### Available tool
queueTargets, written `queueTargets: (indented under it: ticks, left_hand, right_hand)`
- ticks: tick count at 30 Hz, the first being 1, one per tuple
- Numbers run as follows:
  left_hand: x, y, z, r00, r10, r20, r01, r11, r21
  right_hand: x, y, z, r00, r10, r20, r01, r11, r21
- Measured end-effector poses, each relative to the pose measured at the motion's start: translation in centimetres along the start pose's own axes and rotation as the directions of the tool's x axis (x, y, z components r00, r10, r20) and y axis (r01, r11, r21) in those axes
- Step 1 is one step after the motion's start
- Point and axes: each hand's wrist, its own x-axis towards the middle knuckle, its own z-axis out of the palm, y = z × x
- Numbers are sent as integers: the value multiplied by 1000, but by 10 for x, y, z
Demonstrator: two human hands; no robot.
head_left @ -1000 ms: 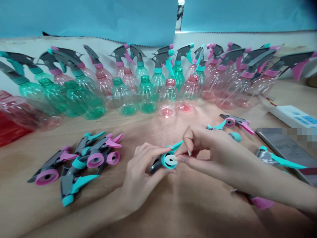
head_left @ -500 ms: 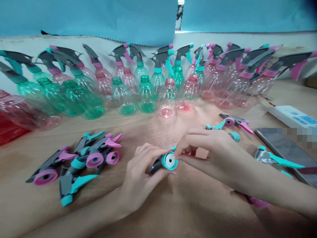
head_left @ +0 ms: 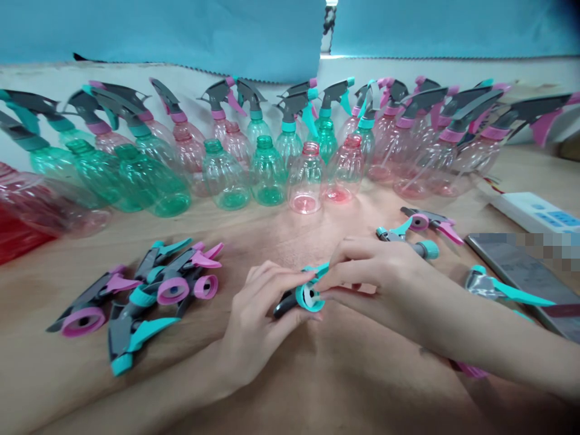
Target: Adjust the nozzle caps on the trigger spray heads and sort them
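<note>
While the left hand (head_left: 260,317) grips a teal-collared trigger spray head (head_left: 284,304) well forward of the desk's (head_left: 362,374) back edge, the right hand (head_left: 380,272) brings narrowed fingertips to the white washer (head_left: 308,297) inside its collar; whether they pinch it, I can't tell.

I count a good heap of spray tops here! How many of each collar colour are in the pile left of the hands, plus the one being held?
Pink-collared spray heads in the pile: 3
Turquoise-collared spray heads in the pile: 2
Held spray head, turquoise collar, in the left hand: 1
Total: 6
</note>
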Motion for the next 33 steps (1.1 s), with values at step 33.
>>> queueTargets:
  ticks: [33]
  left_hand:
    - [-2, -2, 0, 999, 16, 30, -16, 1000, -14]
  right_hand:
    - [0, -6, 6, 1000, -18, 26, 18, 1000, 13]
